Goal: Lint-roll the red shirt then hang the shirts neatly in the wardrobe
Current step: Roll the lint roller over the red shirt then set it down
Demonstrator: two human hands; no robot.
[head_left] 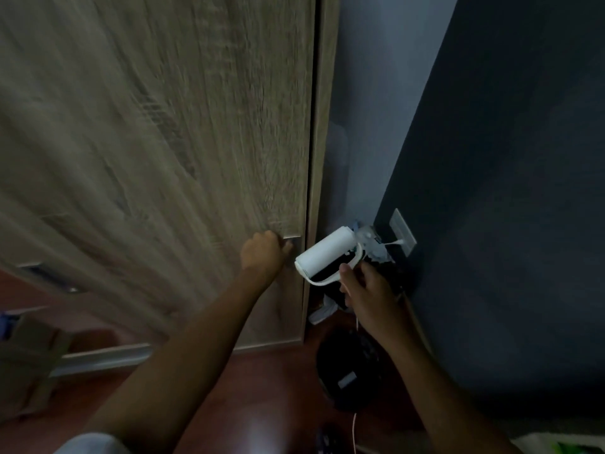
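Note:
A wood-grain wardrobe door fills the left and middle of the view, blurred by motion. My left hand grips the recessed metal handle near the door's right edge. My right hand holds a white lint roller by its handle, just right of the door edge, with the roll pointing up and left. No shirt is visible in this frame.
A dark wall stands on the right with a wall socket and a white plug. A black round object sits on the reddish floor below my right hand. A cardboard box is at the lower left.

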